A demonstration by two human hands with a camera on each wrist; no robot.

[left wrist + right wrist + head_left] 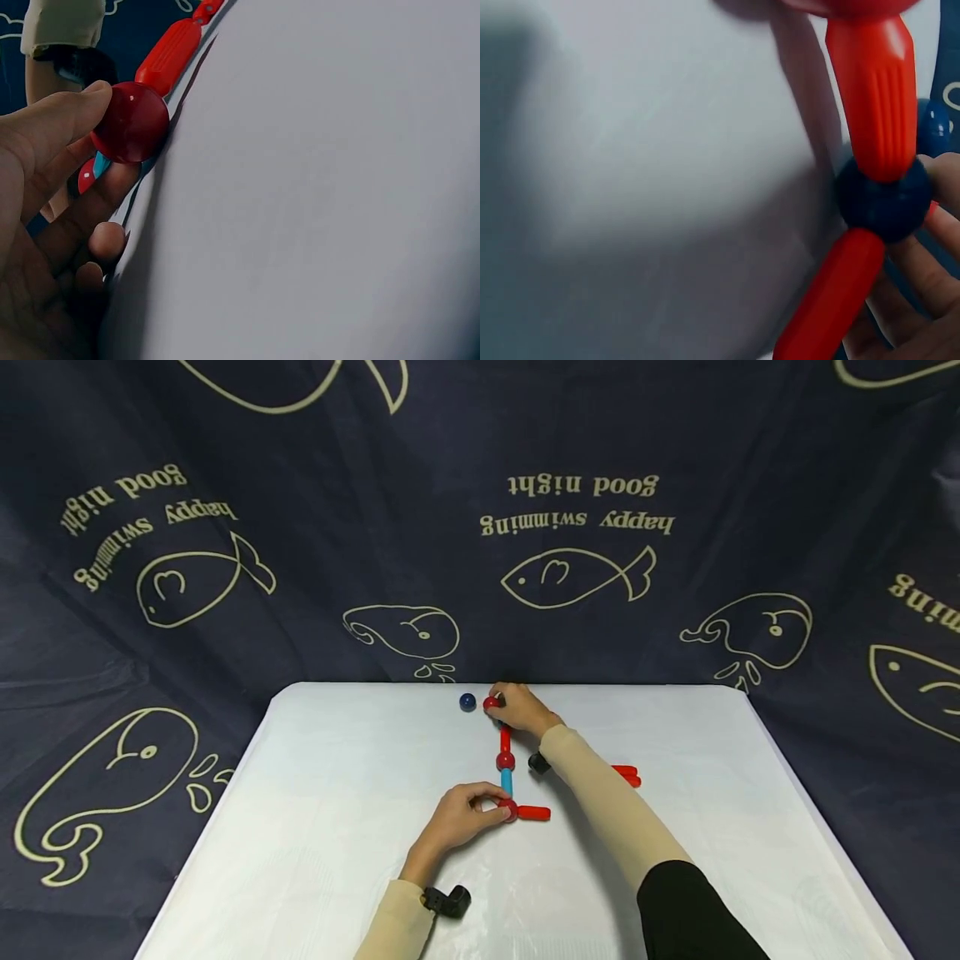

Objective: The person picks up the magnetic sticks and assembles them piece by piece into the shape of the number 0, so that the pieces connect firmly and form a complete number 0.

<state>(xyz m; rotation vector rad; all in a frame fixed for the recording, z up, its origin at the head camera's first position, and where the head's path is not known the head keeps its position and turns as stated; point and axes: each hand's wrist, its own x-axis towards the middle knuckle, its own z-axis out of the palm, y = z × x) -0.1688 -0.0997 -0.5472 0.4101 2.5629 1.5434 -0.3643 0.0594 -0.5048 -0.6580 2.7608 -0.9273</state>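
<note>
My left hand [465,814] pinches a glossy red ball [133,122] between thumb and fingers. A red rod [533,813] sticks out to the right of that ball. A light blue rod [507,782] runs from it to a second red ball [506,761], where a further red rod [505,740] leads up to a dark blue ball [885,199]. Another red rod [831,300] branches off the dark blue ball. At the far end, my right hand [523,710] pinches a small red ball [491,703], mostly hidden by its fingers in the right wrist view.
A loose dark blue ball [467,702] lies by the far edge of the white table [337,777], left of my right hand. Spare red rods [628,775] lie to the right, partly behind the right forearm. A dark patterned cloth [450,527] hangs behind.
</note>
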